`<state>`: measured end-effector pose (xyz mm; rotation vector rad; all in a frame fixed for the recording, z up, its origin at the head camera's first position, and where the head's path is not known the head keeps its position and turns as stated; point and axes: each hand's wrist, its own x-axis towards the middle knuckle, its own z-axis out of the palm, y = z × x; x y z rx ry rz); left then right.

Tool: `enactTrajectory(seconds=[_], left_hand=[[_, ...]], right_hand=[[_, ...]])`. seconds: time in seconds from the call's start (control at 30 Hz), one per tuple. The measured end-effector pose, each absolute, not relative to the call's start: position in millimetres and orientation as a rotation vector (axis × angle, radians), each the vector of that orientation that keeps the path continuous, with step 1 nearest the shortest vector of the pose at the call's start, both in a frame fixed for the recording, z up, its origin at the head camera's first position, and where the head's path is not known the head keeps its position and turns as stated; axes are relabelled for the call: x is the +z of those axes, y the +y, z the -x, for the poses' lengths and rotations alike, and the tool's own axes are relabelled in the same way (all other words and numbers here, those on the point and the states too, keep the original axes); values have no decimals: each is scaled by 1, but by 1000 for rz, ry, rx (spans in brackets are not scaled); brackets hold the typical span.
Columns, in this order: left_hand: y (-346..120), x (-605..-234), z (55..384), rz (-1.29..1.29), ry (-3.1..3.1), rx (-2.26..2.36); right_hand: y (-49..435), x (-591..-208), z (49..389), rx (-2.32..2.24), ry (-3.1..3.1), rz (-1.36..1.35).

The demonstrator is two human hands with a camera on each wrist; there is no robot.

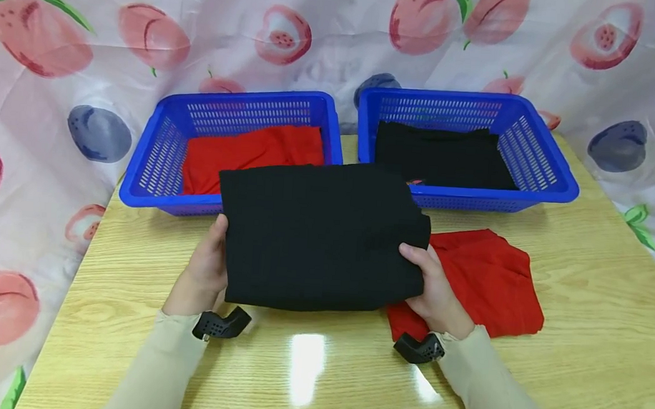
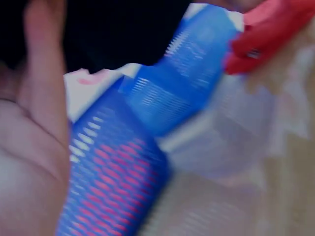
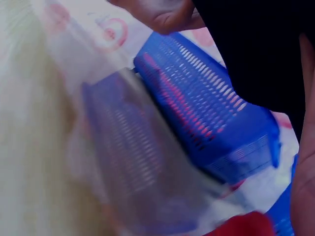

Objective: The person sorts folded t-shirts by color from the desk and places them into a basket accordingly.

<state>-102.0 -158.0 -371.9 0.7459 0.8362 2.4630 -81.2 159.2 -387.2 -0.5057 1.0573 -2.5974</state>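
Note:
A folded black cloth (image 1: 325,239) is held up between both hands, over the table in the head view. My left hand (image 1: 209,263) grips its left edge, thumb along the side and the other fingers hidden behind the fabric. At the lower right edge my right hand (image 1: 428,286) pinches the cloth, thumb on top, the rest of its fingers out of sight underneath. The cloth appears as a dark mass in both wrist views, with the left hand (image 2: 37,123) beside it in the left one. It overlaps the front rims of two blue baskets in the head view.
The left blue basket (image 1: 138,174) contains red cloth (image 1: 252,147); the right blue basket (image 1: 554,181) contains folded black cloth (image 1: 445,155). Another red cloth (image 1: 491,283) lies on the wooden table (image 1: 589,345), partly under the right hand. A fruit-print sheet (image 1: 337,42) hangs behind.

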Motion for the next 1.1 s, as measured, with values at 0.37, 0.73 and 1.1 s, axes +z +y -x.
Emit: enactTrajectory(seconds=[0.37, 0.73, 1.1], left_hand=[[-160, -315, 103, -146, 1521, 2386], [-143, -286, 111, -215, 1482, 2583], [-114, -266, 127, -358, 1382, 2705]], right_hand=[[151, -336, 96, -2528, 1243, 448], [155, -313, 111, -2638, 1033, 501], [168, -291, 126, -2781, 845, 369]])
